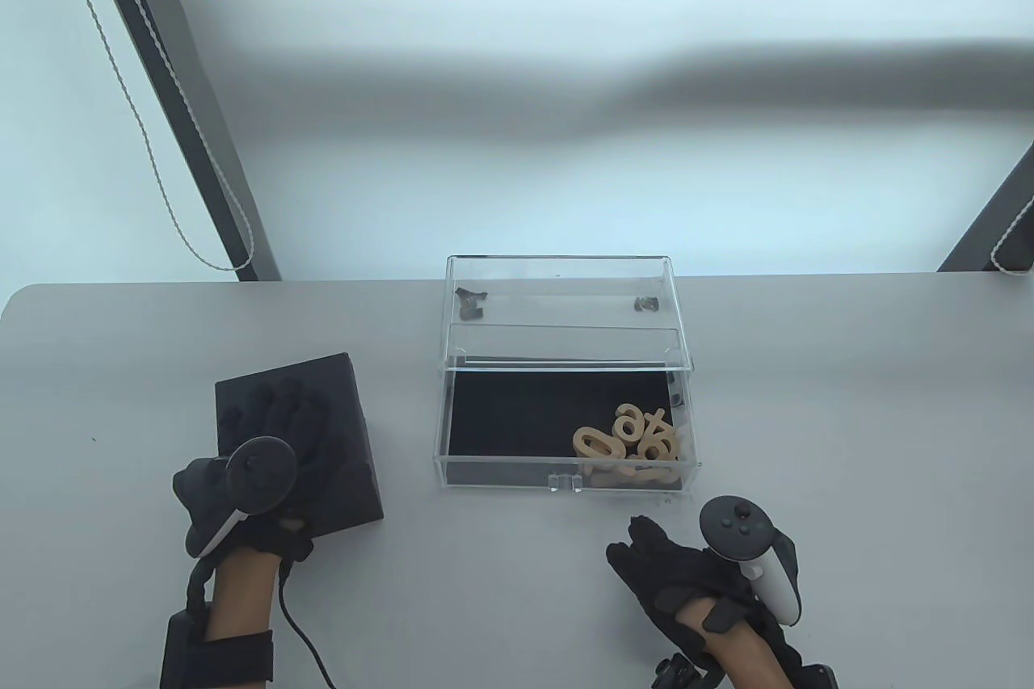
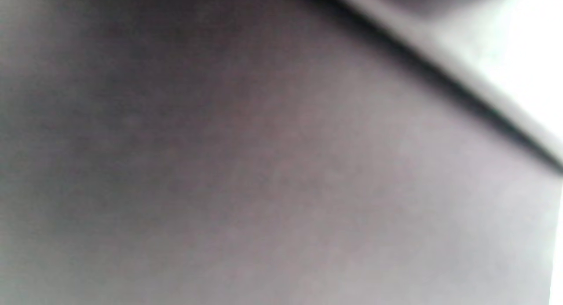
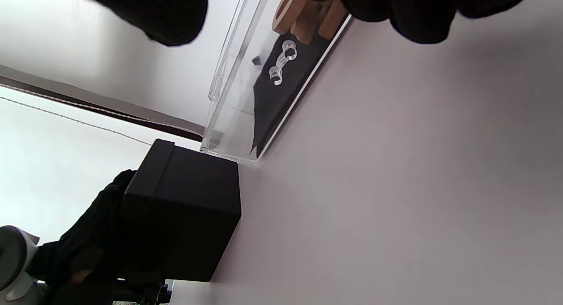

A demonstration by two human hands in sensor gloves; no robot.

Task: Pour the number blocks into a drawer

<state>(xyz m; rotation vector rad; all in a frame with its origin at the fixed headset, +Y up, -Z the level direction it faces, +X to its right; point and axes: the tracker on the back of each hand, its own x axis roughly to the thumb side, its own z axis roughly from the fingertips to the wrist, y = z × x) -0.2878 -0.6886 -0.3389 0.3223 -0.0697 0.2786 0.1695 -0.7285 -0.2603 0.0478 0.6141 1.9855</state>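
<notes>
While the clear acrylic drawer stands pulled out at the centre of the table view, the wooden number blocks lie heaped in its lower right corner on the black lining. Its clear housing sits directly above it in the frame. Black box: lower left of the frame, well apart from the drawer, upright on the grey table. Left hand: laid flat on the box top, fingers spread over it, gripping nothing that can be seen. Right hand: lower right, just below the drawer front, fingers loosely extended, holding nothing. Left wrist view: blurred grey surface only.
</notes>
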